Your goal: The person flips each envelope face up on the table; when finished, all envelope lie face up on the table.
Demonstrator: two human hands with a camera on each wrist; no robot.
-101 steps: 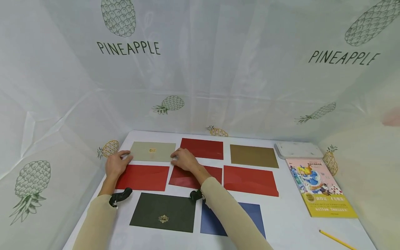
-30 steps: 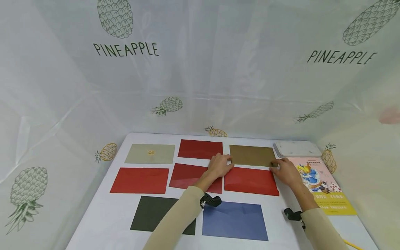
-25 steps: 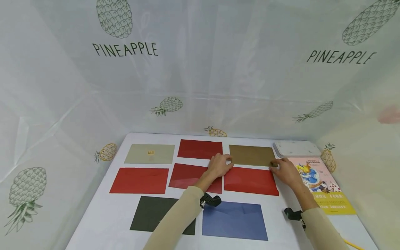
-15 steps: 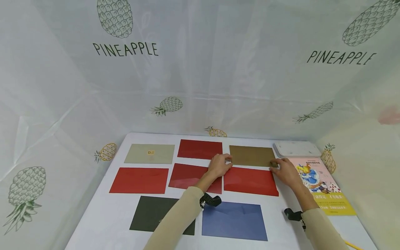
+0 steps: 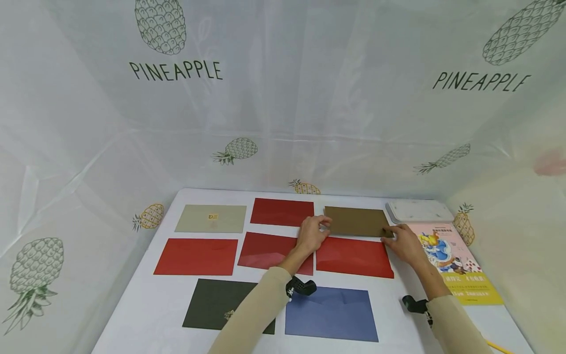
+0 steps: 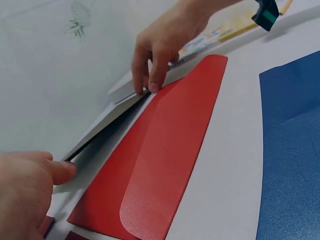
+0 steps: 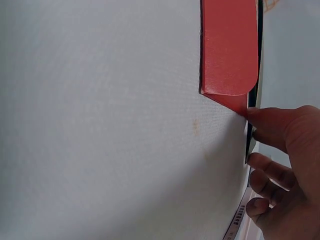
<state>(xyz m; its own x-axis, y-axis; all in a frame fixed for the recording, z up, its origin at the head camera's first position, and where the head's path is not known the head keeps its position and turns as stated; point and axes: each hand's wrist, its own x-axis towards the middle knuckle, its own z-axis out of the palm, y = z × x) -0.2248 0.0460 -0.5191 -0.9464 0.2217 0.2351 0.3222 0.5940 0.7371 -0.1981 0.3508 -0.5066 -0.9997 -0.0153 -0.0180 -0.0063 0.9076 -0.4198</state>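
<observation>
A flat brown envelope [image 5: 355, 221] lies at the back right of the table's rows. My left hand [image 5: 312, 233] pinches its near left corner. At the near right corner, my right hand [image 5: 406, 243] holds the edge between thumb and fingers. The left wrist view shows that near edge raised off the white tabletop, with a dark gap beneath. Just in front lies a red envelope [image 6: 165, 145] with a round-cornered flap. My left forearm covers part of a dark green envelope [image 5: 212, 302], and my left hand overlaps a darker red one [image 5: 265, 248].
Other flat envelopes lie around: beige [image 5: 210, 219], dark red [image 5: 282, 212], bright red [image 5: 194, 256] and blue [image 5: 331, 314]. On the right are a white flat case [image 5: 419, 211], a pink and yellow book [image 5: 464, 285] and a yellow pencil [image 5: 499, 347]. Pineapple-print sheeting [image 5: 309, 118] surrounds the table.
Both hands have moved right, from the beige envelope's sides to the brown envelope's near corners. In the last half second the brown envelope's near edge has tipped up slightly.
</observation>
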